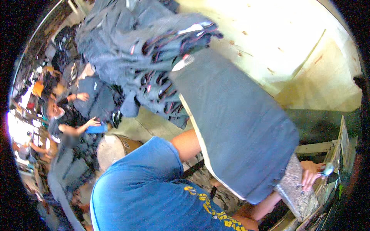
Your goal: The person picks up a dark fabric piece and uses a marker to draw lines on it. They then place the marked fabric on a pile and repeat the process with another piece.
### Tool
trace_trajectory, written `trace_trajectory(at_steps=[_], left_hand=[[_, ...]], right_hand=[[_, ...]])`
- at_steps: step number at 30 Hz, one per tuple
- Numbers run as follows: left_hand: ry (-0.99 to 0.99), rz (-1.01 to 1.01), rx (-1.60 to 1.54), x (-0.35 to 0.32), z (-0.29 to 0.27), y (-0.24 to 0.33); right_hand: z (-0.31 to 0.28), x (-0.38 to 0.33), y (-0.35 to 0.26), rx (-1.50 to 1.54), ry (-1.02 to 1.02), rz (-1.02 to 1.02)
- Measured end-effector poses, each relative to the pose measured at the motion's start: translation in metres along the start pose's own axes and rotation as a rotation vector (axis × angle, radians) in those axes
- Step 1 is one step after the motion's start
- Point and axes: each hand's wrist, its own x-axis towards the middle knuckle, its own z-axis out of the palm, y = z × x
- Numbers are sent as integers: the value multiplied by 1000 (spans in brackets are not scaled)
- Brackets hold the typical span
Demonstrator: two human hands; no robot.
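Note:
A dark blue-grey cloth piece (239,127), with a pale strip along its near left edge, lies over a narrow grey speckled board (298,190). My left forearm (187,145) comes out of a blue sleeve and passes beneath the cloth, which hides my left hand. Beyond the cloth's lower right end, my right hand (310,175) rests at the board's edge. Its fingers are closed around a small, shiny, pale bluish thing (327,169), too blurred to name. A white and red patch (183,62) shows at the cloth's far corner.
A large heap of dark garments (138,54) lies at the far left of a cream sheet (269,42). Below it stands a round, pale drum-like object (111,152). A co-worker (61,115) handles dark cloth at left. A worn wooden frame (331,154) borders the right.

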Motion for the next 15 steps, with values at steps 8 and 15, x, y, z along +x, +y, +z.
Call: trace_trajectory(at_steps=[8, 15], left_hand=[[-353, 147, 70, 58, -94, 49], [-214, 642, 714, 80, -233, 110]], right_hand=[[26, 62, -19, 106, -257, -449], [54, 68, -42, 186, -468, -609]])
